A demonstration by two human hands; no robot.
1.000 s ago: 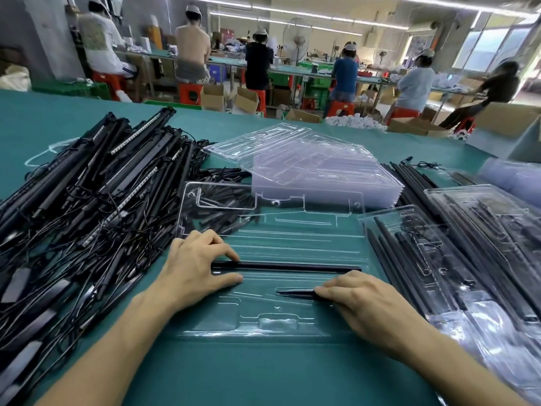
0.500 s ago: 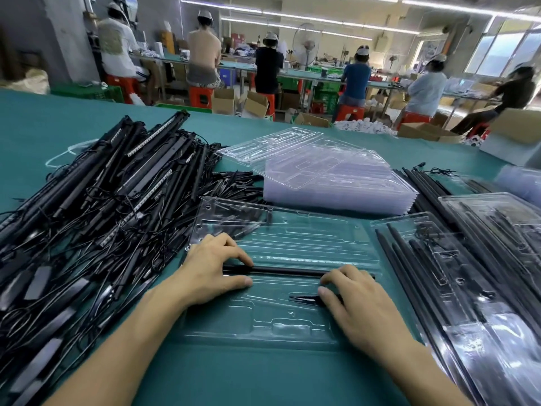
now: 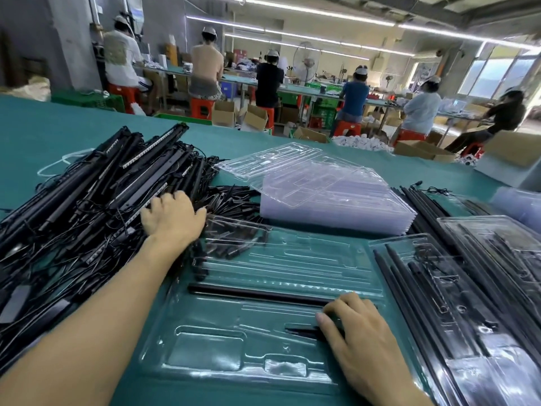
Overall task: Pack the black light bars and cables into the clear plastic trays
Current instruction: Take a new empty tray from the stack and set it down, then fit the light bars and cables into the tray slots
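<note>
A clear plastic tray [image 3: 210, 351] lies on the green table in front of me. One black light bar [image 3: 257, 294] sits lengthwise in a slot across its middle. My right hand [image 3: 355, 329] rests on the bar's right end, fingers bent and pressing down, with a short black piece [image 3: 301, 331] just under its fingertips. My left hand [image 3: 172, 218] is stretched out to the big heap of black light bars and cables [image 3: 87, 206] on the left. Its fingers lie spread on top of the bars, and the hand is blurred.
A stack of empty clear trays [image 3: 336, 197] stands behind the open tray. Filled trays [image 3: 474, 294] and loose black bars [image 3: 424, 209] lie on the right. Several people sit at benches beyond the table's far edge.
My left hand has left the bar in the tray and moved up and left onto the heap of bars. My right hand stays on the bar's right end.
</note>
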